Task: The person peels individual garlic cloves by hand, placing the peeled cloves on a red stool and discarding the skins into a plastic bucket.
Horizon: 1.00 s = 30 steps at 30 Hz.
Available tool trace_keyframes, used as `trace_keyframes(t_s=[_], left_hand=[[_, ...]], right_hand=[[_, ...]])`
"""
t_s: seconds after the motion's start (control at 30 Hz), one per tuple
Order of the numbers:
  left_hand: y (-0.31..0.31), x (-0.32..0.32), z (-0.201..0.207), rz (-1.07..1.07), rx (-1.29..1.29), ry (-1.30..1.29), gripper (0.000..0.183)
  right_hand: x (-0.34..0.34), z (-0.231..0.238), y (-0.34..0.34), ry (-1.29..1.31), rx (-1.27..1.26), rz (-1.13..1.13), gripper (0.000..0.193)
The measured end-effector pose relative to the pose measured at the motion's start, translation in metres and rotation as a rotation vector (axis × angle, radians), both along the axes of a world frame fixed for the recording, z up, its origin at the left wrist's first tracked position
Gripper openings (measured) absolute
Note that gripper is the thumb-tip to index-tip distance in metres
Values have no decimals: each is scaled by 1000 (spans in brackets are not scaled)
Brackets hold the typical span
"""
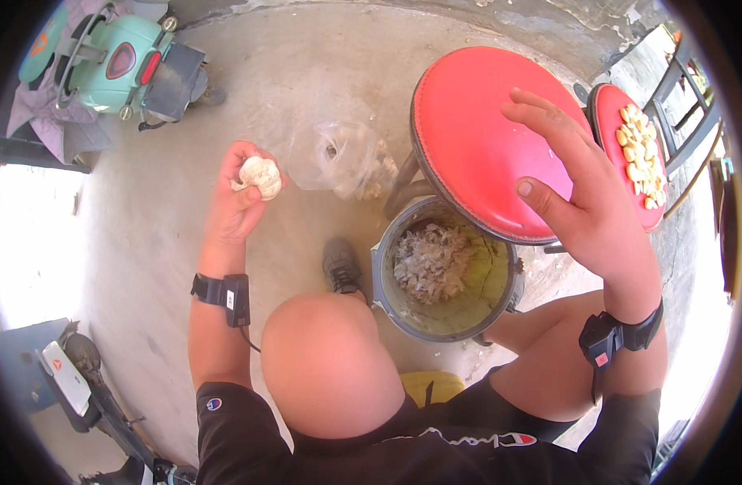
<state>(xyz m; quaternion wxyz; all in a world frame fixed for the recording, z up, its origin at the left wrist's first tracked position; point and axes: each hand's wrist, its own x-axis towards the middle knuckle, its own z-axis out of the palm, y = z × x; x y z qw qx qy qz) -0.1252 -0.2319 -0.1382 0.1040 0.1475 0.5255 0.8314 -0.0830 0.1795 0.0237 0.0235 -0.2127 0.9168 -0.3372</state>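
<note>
A whole white garlic bulb [260, 177] sits in my left hand [240, 198], gripped between thumb and fingers out over the floor. My right hand [577, 186] hovers above a round red stool [476, 121], fingers spread and thumb apart, with nothing in it. Peeled garlic cloves [642, 153] lie in a heap on a second, smaller red seat [607, 113] just right of that hand. Between my knees stands a grey bucket [383, 287] with a pile of papery garlic skins [431, 263] inside.
A clear plastic bag [330, 158] with some bulbs in its right end lies on the floor ahead. At the far left is a mint-green scooter [116, 65]; another dark vehicle [80, 396] stands at the lower left. A metal frame [682, 97] is at the right by the wall.
</note>
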Motion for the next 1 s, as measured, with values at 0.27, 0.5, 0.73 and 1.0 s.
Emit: trace_keyframes(t_s=[0.27,0.5,0.73,1.0], left_hand=[[44,100,182,-79,-629,189,58],[170,166,170,-253,-724,145,58],[241,189,130,-246,-556,-161,57],[263,183,94,-235,-394,-375,56]], right_hand=[[72,65,-28,-634,-1365,649,58],[138,84,-6,-512,-1550,806,51],[163,89,-3,-466,-1810,927,47],[161,87,38,-523,-1980,745,37]])
